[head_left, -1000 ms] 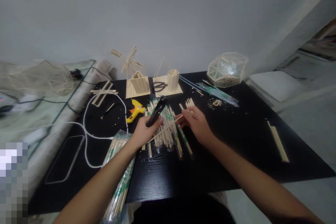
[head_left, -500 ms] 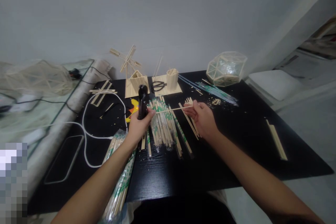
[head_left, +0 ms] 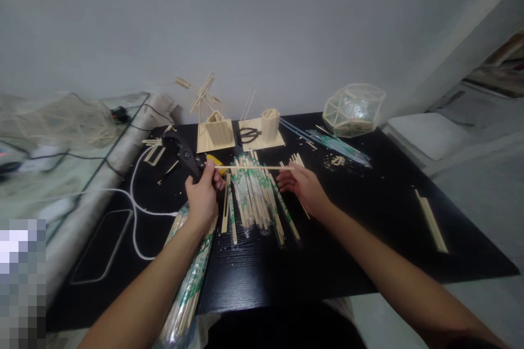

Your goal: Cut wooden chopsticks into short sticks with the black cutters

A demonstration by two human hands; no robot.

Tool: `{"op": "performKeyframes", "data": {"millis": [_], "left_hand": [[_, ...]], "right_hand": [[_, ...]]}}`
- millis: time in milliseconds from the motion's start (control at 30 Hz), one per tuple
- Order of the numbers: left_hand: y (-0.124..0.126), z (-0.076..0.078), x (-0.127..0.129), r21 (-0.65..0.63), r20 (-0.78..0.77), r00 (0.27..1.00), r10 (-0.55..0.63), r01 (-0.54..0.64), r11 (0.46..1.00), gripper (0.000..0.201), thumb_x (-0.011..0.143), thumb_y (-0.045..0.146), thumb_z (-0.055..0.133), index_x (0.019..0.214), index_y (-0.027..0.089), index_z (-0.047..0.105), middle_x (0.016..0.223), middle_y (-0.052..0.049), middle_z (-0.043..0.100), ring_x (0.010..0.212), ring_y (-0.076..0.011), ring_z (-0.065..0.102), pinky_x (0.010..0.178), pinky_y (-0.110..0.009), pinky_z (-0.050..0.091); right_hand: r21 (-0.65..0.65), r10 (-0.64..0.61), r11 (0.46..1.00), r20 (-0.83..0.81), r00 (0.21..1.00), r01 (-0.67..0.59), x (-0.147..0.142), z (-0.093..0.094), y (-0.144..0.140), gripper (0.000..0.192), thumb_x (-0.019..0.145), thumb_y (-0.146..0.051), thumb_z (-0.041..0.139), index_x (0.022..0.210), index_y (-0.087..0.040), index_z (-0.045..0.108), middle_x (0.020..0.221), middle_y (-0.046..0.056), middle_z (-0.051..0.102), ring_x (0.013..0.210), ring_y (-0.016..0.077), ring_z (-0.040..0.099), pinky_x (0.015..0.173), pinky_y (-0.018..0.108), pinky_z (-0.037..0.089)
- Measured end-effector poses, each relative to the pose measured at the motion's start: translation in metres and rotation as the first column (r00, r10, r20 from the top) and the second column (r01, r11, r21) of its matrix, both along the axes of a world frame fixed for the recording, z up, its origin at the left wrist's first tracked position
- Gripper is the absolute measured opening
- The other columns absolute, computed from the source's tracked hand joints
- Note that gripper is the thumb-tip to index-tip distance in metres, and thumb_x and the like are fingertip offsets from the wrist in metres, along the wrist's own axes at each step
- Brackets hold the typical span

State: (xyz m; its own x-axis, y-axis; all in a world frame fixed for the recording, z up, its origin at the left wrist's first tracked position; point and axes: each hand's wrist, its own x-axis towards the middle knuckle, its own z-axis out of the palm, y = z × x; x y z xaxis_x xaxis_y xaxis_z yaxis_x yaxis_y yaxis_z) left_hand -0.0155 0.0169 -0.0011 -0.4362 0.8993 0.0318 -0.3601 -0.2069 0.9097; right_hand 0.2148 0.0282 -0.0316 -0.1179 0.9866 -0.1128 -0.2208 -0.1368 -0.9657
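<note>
My left hand [head_left: 202, 196] grips black cutting pliers [head_left: 182, 152], which point up and to the left. Its thumb and fingertips also pinch the left end of a thin wooden stick [head_left: 254, 167], which lies level in the air above a pile of green-printed wrapped chopsticks [head_left: 256, 196]. My right hand [head_left: 305, 188] hovers just below the stick's right end with its fingers spread; it seems to hold nothing. Short cut stick pieces [head_left: 297, 159] lie just beyond it.
A yellow glue gun [head_left: 215, 161] with a white cable [head_left: 137, 204] lies behind my left hand. A bagged chopstick bundle [head_left: 186, 289] sits under my left forearm. At the back stand a windmill model [head_left: 213, 131], scissors [head_left: 248, 132], a stick cup [head_left: 270, 122] and a stick dome [head_left: 354, 109]. Two flat sticks [head_left: 432, 221] lie at the right.
My left hand swung the pliers from pointing right to pointing up and left, and took the stick's left end. My right hand let its fingers spread and dropped slightly below the stick.
</note>
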Motion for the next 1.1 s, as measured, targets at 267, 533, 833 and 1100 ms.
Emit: {"op": "performKeyframes", "data": {"millis": [267, 533, 833, 1100], "left_hand": [[0.001, 0.0, 0.0, -0.059, 0.137, 0.978, -0.156, 0.165, 0.984, 0.041, 0.072, 0.04, 0.086, 0.066, 0.017, 0.051, 0.052, 0.008, 0.043, 0.042, -0.0043, 0.037, 0.04, -0.019, 0.031], [0.001, -0.003, 0.001, -0.054, 0.125, 0.978, -0.166, 0.174, 0.983, 0.041, 0.075, 0.039, 0.084, 0.065, 0.018, 0.05, 0.05, 0.007, 0.044, 0.041, -0.0042, 0.037, 0.039, -0.019, 0.031], [0.001, -0.002, 0.001, -0.045, 0.113, 0.978, -0.177, 0.183, 0.982, 0.043, 0.074, 0.042, 0.084, 0.067, 0.019, 0.048, 0.05, 0.008, 0.045, 0.04, -0.0045, 0.038, 0.039, -0.019, 0.032], [0.0, -0.002, 0.001, -0.065, 0.137, 0.97, -0.202, 0.212, 0.975, 0.044, 0.069, 0.04, 0.086, 0.067, 0.018, 0.048, 0.048, 0.008, 0.045, 0.039, -0.0046, 0.037, 0.038, -0.018, 0.031]], "right_hand": [[0.31, 0.043, 0.716, 0.874, 0.483, -0.625, -0.051, 0.009, 0.003, 0.017, 0.089, -0.019, 0.07, 0.103, -0.014, 0.078, 0.1, 0.012, 0.07, 0.099, 0.0225, 0.063, 0.094, 0.037, 0.047], [0.106, 0.009, 0.731, 0.986, 0.166, -0.674, -0.078, 0.024, 0.002, 0.021, 0.09, -0.018, 0.061, 0.102, -0.013, 0.077, 0.102, 0.014, 0.069, 0.099, 0.0244, 0.064, 0.089, 0.032, 0.047], [0.085, -0.097, 0.713, 0.995, 0.022, -0.696, -0.086, 0.014, -0.006, 0.024, 0.096, -0.007, 0.047, 0.102, -0.009, 0.07, 0.102, 0.018, 0.068, 0.099, 0.0276, 0.063, 0.084, 0.034, 0.047], [0.297, -0.12, 0.782, 0.934, 0.336, -0.548, -0.031, 0.022, 0.019, 0.018, 0.102, -0.021, 0.053, 0.091, -0.016, 0.065, 0.095, 0.009, 0.07, 0.085, 0.0191, 0.063, 0.08, 0.029, 0.047]]}}
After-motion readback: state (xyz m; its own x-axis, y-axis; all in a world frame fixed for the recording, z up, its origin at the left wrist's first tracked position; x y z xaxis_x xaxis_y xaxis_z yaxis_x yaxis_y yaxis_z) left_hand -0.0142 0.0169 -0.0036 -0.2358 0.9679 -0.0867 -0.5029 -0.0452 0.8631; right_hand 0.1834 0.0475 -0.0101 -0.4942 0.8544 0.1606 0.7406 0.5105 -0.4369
